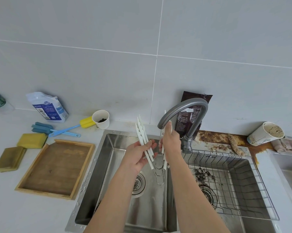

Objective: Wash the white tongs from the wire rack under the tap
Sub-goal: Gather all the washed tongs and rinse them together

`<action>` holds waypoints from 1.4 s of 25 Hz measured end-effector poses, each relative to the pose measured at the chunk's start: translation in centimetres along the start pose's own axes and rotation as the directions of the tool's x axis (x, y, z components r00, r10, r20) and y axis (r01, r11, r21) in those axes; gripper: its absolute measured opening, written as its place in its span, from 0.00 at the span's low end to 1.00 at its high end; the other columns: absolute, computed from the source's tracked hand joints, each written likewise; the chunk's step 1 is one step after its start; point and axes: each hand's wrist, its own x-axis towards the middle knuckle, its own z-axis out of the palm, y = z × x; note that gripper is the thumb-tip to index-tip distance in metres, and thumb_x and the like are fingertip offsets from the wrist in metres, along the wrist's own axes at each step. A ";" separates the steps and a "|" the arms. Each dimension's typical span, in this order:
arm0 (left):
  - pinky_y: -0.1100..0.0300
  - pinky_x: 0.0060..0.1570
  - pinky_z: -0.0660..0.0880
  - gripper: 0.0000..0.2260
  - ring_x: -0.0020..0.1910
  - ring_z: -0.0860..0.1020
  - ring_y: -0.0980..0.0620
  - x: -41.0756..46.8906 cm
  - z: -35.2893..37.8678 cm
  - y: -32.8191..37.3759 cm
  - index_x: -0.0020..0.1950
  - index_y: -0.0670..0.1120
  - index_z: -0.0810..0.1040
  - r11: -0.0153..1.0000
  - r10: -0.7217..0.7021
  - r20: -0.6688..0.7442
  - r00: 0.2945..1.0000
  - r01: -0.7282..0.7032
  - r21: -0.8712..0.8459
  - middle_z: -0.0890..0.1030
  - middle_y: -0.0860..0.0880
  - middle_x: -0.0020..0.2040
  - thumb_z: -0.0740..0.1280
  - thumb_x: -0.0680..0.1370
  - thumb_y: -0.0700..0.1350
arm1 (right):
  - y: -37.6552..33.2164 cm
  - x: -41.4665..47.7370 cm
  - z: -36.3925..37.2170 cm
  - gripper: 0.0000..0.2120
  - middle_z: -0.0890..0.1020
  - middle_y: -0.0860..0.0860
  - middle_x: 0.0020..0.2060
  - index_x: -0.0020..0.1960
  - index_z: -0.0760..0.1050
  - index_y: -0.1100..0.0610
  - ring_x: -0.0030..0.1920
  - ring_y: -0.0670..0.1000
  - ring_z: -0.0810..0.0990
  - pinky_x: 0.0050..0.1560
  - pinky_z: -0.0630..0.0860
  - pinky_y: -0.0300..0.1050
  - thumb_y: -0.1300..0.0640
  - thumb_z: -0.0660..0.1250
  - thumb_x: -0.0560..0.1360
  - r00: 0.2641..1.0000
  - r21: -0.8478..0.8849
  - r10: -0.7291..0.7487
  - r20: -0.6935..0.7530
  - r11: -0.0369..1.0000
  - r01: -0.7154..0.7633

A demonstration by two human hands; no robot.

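Both hands hold a bunch of long white plastic tongs with wire loop ends (148,148) over the left bowl of the shiny steel sink (108,148). The left hand (138,155) lies palm up, fingers loosely curled around one set of white arms. The right hand (170,142) grips the other set, right below the mouth of the curved grey metal tap (184,110) (I cannot see any water). The black wire rack (234,182) sits in the right bowl.
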 end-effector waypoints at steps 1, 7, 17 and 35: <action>0.50 0.39 0.82 0.06 0.44 0.83 0.46 0.0 0.0 0.0 0.52 0.34 0.80 1.000 0.009 -0.009 1.000 -0.009 -0.002 0.83 0.39 0.44 0.69 0.75 0.32 | 0.1 0.0 0.0 0.27 0.80 0.56 0.36 0.53 0.73 0.57 0.25 0.48 0.78 0.29 0.75 0.44 0.35 0.50 0.79 1.000 0.000 -0.026 -0.001 1.000 0.026; 0.49 0.41 0.82 0.03 0.39 0.84 0.49 0.3 -0.5 0.4 0.48 0.36 0.81 0.999 0.025 -0.049 0.998 -0.027 -0.038 0.85 0.41 0.39 0.69 0.75 0.31 | 0.3 0.0 0.7 0.13 0.81 0.53 0.42 0.60 0.69 0.57 0.31 0.49 0.78 0.33 0.77 0.46 0.49 0.58 0.82 0.991 -0.006 -0.115 0.061 0.993 0.116; 0.50 0.39 0.83 0.02 0.39 0.85 0.50 0.3 -1.1 0.6 0.46 0.36 0.80 0.997 0.044 -0.053 0.998 -0.047 -0.067 0.85 0.42 0.39 0.68 0.76 0.31 | 0.5 0.0 1.3 0.14 0.80 0.54 0.39 0.56 0.71 0.61 0.27 0.45 0.74 0.32 0.73 0.42 0.50 0.61 0.81 0.984 0.145 -0.126 0.129 0.984 0.107; 0.56 0.38 0.80 0.06 0.44 0.84 0.48 1.4 -1.0 -0.6 0.52 0.37 0.80 0.996 0.064 -0.083 0.995 -0.069 -0.064 0.85 0.42 0.45 0.70 0.75 0.33 | 2.6 -1.2 -0.3 0.11 0.75 0.49 0.28 0.64 0.68 0.43 0.25 0.46 0.72 0.23 0.70 0.41 0.47 0.59 0.82 0.950 0.249 -0.177 0.256 0.962 0.113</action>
